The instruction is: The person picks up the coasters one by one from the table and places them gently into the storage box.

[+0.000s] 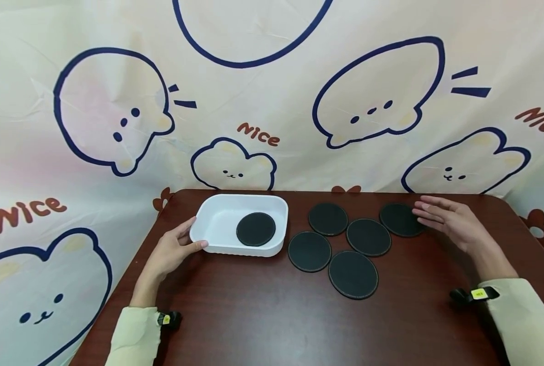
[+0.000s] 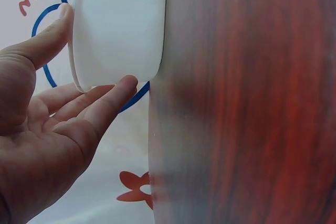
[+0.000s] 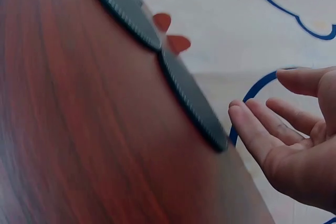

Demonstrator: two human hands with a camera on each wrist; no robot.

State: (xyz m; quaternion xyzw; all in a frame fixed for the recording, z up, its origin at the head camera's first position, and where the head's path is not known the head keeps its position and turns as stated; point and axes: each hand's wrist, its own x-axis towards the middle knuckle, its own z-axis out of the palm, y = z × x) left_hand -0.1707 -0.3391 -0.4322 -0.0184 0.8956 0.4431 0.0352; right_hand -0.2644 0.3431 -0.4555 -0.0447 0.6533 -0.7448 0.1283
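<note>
A white rectangular plastic tray (image 1: 214,229) stands at the back left of the table, with one round black stitched coaster (image 1: 255,230) lying inside it. My left hand (image 1: 169,251) grips the tray's left end, thumb at the near rim and fingers around the end wall; the left wrist view shows this hand (image 2: 68,114) at the tray's corner. At the far right, my right hand (image 1: 455,223) hovers with relaxed, extended fingers beside the rightmost coaster (image 1: 400,220). In the right wrist view the fingertips are near that coaster's edge (image 3: 191,98), with nothing between thumb and fingers.
Between tray and right hand lie more black coasters: two near the back, one (image 1: 328,219) and another (image 1: 368,237), and two closer, one (image 1: 309,251) and another (image 1: 353,274). The dark wooden table (image 1: 263,315) meets a patterned cloth (image 1: 299,101) behind it.
</note>
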